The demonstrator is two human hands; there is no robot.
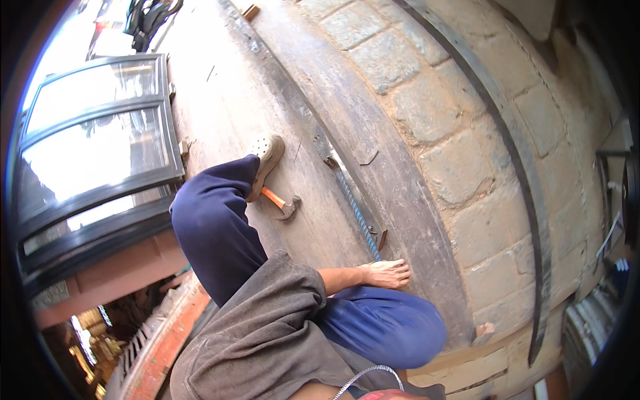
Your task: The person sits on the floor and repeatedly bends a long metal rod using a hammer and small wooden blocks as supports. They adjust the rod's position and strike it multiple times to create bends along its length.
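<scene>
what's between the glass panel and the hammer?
Head view: the raised navy-trousered leg and its clog come between the glass panel and the hammer.

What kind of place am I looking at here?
Probably an improvised workshop or repair spot, though I can't be certain. A claw hammer and a blue ridged rod lie on the ground, and a black-framed glass panel stands off to the left.

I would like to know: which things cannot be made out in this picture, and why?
All in the head view:
Right hand: not visible; the grey shirt or picture edge may hide it.
Left hand: too small to tell whether it grips the striped bar.
Hammer: handle end hidden by the clog.
Glass panes: washed out by glare.
</scene>
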